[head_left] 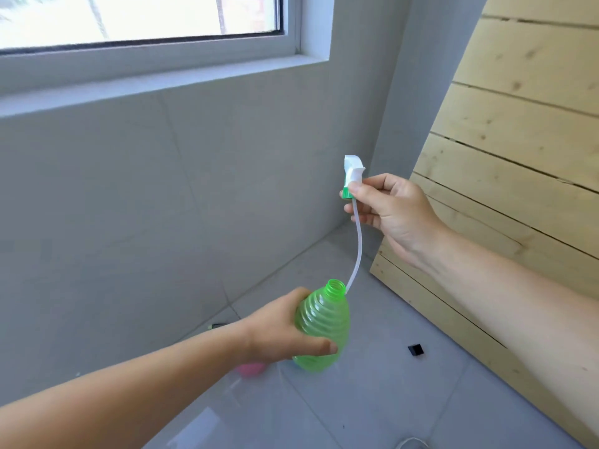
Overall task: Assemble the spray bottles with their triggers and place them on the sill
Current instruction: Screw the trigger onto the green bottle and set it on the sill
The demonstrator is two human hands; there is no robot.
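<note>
The left hand (285,328) gripped the green bottle (321,328) around its ribbed body, neck open and tilted. The right hand (389,215) pinched the trigger (351,176) above it, its tube (356,251) ending just beside the neck. Neither carried readable writing. Something pink (251,369) lay mostly hidden below the left hand. The sill (162,85) ran well above both hands.
</note>
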